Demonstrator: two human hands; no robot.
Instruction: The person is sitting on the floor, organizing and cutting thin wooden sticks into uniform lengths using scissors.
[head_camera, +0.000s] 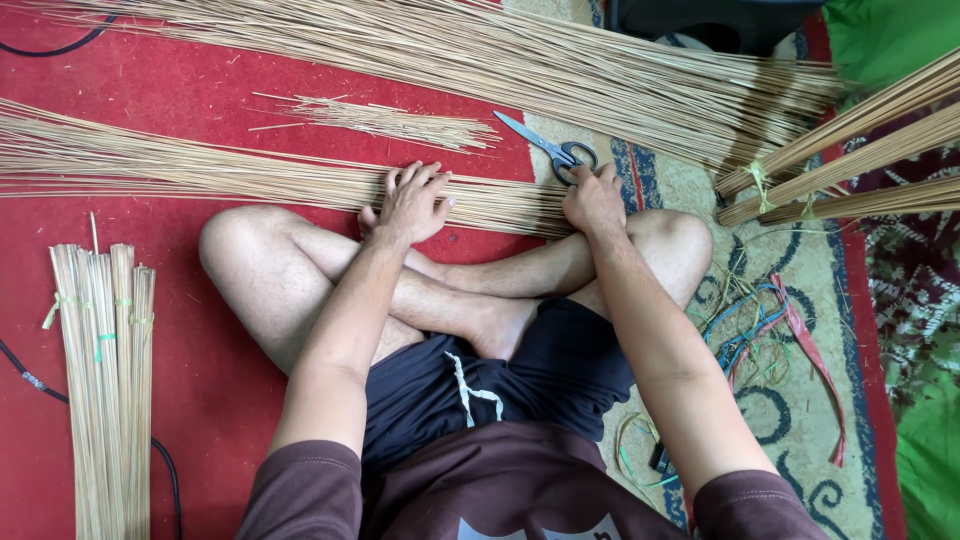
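Left hand (412, 203) splayed flat, gripping nothing, on stick bundle (250, 178); right hand (592, 198) curled at bundle's cut end, grasp unclear, beside scissors (553, 150). Bundle's long axis left-right.

My single head view looks steeply down from close above my crossed legs (450, 290), facing forward over the red floor mat (200, 90).

Floor only: red mat (200, 90) on the left, beige carpet (800, 330) with dark blue scrollwork on the right, green cloth (885, 35) top right and at the right edge. Black cable (165, 470) bottom left. Even light.
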